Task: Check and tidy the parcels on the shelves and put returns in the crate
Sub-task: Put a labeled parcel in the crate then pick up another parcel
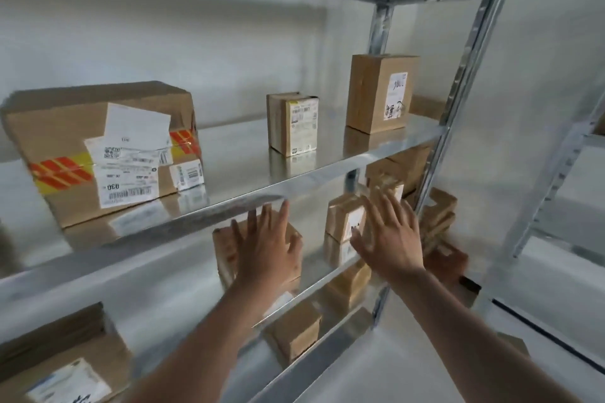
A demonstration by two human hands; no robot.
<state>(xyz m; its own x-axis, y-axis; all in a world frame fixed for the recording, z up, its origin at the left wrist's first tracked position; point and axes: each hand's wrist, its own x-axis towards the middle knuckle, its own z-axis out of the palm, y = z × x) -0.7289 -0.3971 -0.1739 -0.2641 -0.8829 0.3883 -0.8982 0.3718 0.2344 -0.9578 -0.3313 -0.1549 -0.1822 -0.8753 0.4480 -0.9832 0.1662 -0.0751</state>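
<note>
Both my hands reach toward the middle shelf [314,285] of a metal rack. My left hand [266,247] is spread open in front of a brown cardboard parcel [224,250], which it largely covers. My right hand [391,237] is open with fingers apart, just in front of a small parcel with a white label [343,217]. Whether either hand touches its parcel is unclear. On the shelf above stand a large taped box with several labels [98,154], a small labelled parcel [293,123] and a taller box [379,93].
More brown parcels sit behind at the right [438,216], on the lower shelf [296,332] and at the bottom left [62,366]. A metal upright [458,91] stands right of my right hand. The edge of the upper shelf [229,196] runs just above my fingers.
</note>
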